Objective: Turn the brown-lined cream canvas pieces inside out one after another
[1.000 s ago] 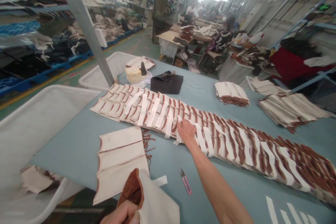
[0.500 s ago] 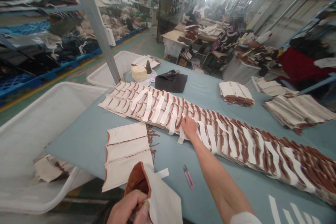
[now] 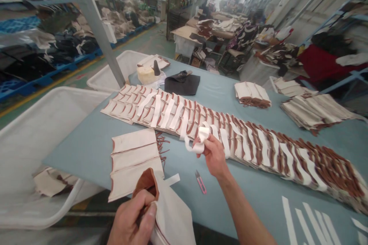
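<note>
My left hand (image 3: 133,214) is closed on the edge of a cream leather piece (image 3: 174,208) with a brown suede inside, at the table's front edge. In my right hand (image 3: 214,153) a curled white strip (image 3: 198,143) is pinched, raised over the long row of overlapping cream and brown panels (image 3: 192,111). More white strips (image 3: 264,147) lie across that row. A flat cream panel (image 3: 135,153) with brown fringe lies left of my hands. Pink thread snips (image 3: 200,182) rest on the table between my two hands.
On the blue-grey table (image 3: 83,138) are a black cloth piece (image 3: 182,83), a yellowish roll with a dark cone (image 3: 146,73), and stacked panels (image 3: 253,92). Loose white strips (image 3: 310,218) lie front right. A white plastic bin (image 3: 57,99) stands left, beside a metal post (image 3: 97,26).
My right hand has lifted a white strip off the row and brought it toward me, where it curls. My left hand keeps its grip on the leather piece. The view has shifted slightly.
</note>
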`<state>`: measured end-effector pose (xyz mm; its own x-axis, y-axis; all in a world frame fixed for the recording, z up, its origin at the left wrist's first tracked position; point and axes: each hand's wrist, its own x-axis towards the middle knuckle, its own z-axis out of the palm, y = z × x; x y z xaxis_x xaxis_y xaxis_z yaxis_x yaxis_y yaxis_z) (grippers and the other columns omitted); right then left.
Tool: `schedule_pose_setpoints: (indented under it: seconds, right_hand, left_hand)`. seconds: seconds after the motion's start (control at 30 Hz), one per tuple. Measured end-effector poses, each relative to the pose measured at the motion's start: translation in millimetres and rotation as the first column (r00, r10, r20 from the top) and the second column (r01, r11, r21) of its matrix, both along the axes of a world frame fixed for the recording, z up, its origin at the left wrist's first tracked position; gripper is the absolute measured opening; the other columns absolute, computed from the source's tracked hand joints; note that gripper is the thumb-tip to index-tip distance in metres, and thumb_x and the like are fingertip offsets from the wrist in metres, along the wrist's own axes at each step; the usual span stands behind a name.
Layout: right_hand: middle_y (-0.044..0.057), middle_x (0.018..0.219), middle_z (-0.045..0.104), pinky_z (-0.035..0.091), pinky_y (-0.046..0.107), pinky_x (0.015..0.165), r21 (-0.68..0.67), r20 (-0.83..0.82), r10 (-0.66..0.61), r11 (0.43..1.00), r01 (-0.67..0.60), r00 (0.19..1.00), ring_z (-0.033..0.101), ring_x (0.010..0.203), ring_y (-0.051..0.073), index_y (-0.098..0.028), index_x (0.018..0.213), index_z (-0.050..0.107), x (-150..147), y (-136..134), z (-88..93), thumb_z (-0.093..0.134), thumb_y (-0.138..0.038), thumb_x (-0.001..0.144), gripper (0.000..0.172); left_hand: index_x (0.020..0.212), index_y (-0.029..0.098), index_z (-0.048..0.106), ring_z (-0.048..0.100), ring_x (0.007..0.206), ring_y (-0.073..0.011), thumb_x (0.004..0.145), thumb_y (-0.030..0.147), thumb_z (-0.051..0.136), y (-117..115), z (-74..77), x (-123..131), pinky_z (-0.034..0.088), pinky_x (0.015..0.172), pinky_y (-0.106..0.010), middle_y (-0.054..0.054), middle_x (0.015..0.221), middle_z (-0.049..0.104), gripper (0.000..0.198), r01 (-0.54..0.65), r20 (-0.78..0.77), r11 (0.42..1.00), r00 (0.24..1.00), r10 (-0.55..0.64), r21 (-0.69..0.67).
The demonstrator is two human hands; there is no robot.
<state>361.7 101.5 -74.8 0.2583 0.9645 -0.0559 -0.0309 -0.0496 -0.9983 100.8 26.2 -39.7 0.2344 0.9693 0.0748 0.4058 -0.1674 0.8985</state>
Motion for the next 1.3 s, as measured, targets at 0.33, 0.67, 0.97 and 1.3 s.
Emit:
schedule_pose_setpoints:
  seconds: [0.33, 0.67, 0.97, 1.3]
  right_hand:
    - [-0.002, 0.058, 0.059, 0.04, 0.021, 0.047, 0.078, -0.399, 0.295, 0.954, -0.289, 0.868, 0.047, 0.046, 0.01, -0.017, 0.082, 0.062, -25.8, -86.4, 69.0, 0.073, -0.05, 0.088, 0.035]
    - [-0.007, 0.058, 0.044, 0.027, 0.02, 0.048, 0.012, -0.26, 0.381, 0.92, -0.391, 0.887, 0.034, 0.05, 0.008, -0.019, 0.078, 0.053, -32.0, -119.1, 89.0, 0.066, -0.057, 0.094, 0.043]
    - [0.001, 0.082, 0.066, 0.042, 0.026, 0.063, 0.124, 0.405, 0.232, 0.944, -0.305, 0.884, 0.058, 0.071, 0.016, -0.02, 0.098, 0.065, -39.6, -129.9, 98.9, 0.066, -0.047, 0.094, 0.027]
    - [0.006, 0.105, 0.077, 0.059, 0.035, 0.088, 0.585, 0.616, -0.131, 0.737, -0.339, 0.777, 0.072, 0.096, 0.018, -0.028, 0.104, 0.062, -52.6, -135.4, 90.5, 0.061, -0.011, 0.096, 0.019]
  left_hand:
    - [0.092, 0.02, 0.063, 0.044, 0.051, -0.0114, 0.093, 0.039, 0.055, 24.8, 39.2, 14.8, 0.035, 0.05, -0.02, 0.007, 0.059, 0.044, 0.021, 0.201, 0.09, 0.958, 0.978, -0.186, -0.203]
    - [0.091, 0.016, 0.063, 0.028, 0.053, -0.008, 0.082, 0.042, 0.066, 20.9, 75.3, 42.0, 0.024, 0.048, -0.019, 0.009, 0.062, 0.032, 0.027, 0.471, 0.347, 0.79, 0.871, -0.347, -0.392]
    - [0.08, 0.017, 0.061, 0.038, 0.05, -0.0079, 0.093, 0.023, 0.055, 4.2, 69.7, 39.5, 0.03, 0.048, -0.019, 0.007, 0.059, 0.045, 0.016, 0.442, 0.138, 0.896, 0.89, -0.434, -0.036]
    - [0.103, 0.02, 0.059, 0.07, 0.062, -0.0121, 0.092, 0.006, 0.058, -3.1, 62.6, 21.1, 0.05, 0.064, -0.021, 0.002, 0.074, 0.073, 0.018, 0.375, -0.138, 0.691, 0.917, -0.374, 0.618]
